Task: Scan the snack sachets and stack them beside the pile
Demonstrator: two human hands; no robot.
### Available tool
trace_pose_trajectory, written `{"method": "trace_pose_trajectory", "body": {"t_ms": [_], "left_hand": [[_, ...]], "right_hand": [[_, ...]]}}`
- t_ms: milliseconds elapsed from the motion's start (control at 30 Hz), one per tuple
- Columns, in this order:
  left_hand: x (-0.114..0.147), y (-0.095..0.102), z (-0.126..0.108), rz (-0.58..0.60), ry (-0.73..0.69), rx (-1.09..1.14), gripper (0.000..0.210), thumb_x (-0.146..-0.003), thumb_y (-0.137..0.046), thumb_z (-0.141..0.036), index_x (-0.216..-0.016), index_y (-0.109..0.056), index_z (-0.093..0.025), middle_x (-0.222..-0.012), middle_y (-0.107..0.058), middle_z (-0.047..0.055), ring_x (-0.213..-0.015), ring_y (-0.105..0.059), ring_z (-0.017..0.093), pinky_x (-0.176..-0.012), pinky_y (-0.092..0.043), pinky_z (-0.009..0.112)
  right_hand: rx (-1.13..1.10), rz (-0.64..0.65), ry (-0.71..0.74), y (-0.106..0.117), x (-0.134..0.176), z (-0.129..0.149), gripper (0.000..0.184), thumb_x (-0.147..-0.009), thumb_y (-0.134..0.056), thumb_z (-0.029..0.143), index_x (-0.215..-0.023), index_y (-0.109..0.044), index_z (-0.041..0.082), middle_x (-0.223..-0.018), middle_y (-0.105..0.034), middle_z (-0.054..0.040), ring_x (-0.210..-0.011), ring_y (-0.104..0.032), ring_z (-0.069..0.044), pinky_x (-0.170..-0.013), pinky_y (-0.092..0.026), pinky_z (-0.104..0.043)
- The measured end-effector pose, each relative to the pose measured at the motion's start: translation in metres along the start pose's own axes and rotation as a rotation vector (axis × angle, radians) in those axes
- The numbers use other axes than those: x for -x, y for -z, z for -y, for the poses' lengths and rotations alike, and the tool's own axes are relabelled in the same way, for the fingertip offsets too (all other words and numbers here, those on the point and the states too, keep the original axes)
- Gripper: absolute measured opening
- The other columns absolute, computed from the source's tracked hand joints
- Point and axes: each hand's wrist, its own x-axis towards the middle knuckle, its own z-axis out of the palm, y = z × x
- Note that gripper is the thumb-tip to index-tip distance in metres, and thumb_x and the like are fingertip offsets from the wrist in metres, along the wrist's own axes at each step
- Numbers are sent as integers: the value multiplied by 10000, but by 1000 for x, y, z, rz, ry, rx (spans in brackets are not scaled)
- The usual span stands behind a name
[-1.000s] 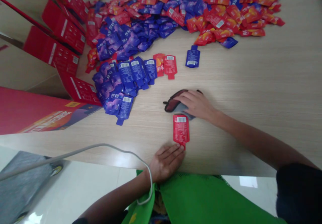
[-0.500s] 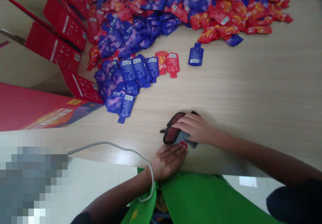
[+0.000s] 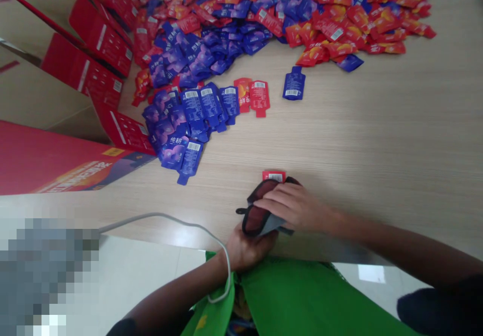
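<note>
Under my right hand (image 3: pixel 296 202) is a dark-red folded pad (image 3: pixel 257 219) with black edging, a small loop and a grey side, like a pot holder. The fingers are wrapped over its top. Beneath it lies a flat red pouch (image 3: pixel 274 176); only its end with a barcode label shows beyond the pad's far edge. My left hand (image 3: pixel 247 250) rests at the table's near edge, against the pad's near side, its fingers hidden under the pad.
A large heap of orange-red and blue pouches (image 3: pixel 234 19) covers the far table. Flattened blue pouches (image 3: pixel 192 107) overlap at left, and a single blue pouch (image 3: pixel 294 83) lies apart. Open red boxes (image 3: pixel 100 39) stand at left. A grey cable (image 3: pixel 162 215) runs along the near edge.
My right hand and the pad have moved toward me, onto my left fingers. The barcode end of the red pouch has come into view beyond the pad. My left hand has stayed about in place.
</note>
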Motion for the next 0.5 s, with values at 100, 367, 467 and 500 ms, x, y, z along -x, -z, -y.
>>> {"method": "trace_pose_trajectory", "body": {"t_ms": [100,367,467,500], "left_hand": [[-2,3,-1,5,-6,4,306,-1038,-587,-144,-1324,-693,-167,-1246,-780,82,-1138,-760,208,-1079,-592,358],[-8,8,-3,-15,-12,-17,294,-1039,-622,-169,-1324,-688,-143,-1364,-727,83,-1321,-666,187,-1150,-526,331],[-9,8,-4,-24,-20,-33,301,-1044,-603,-168,-1331,-693,-151,-1362,-727,92,-1333,-657,184,-1160,-522,341],[-9,8,-4,-25,-37,-46,291,-1045,-597,-170,-1314,-707,-152,-1337,-741,93,-1310,-673,184,-1148,-533,340]], "right_hand": [[-11,48,-31,-21,5,-10,363,-954,-645,289,-1301,-668,185,-1163,-747,-105,-1037,-655,-258,-929,-525,-420],[239,-109,-246,20,-41,-97,445,-912,-670,197,-1356,-640,180,-1249,-714,-141,-1123,-649,-317,-985,-527,-470],[191,-266,-296,40,-40,-74,488,-938,-657,262,-1420,-597,224,-1293,-698,-127,-1148,-649,-317,-983,-531,-470],[153,-283,-269,41,-36,-59,492,-944,-649,271,-1431,-590,230,-1288,-701,-122,-1142,-653,-309,-972,-536,-460]]}}
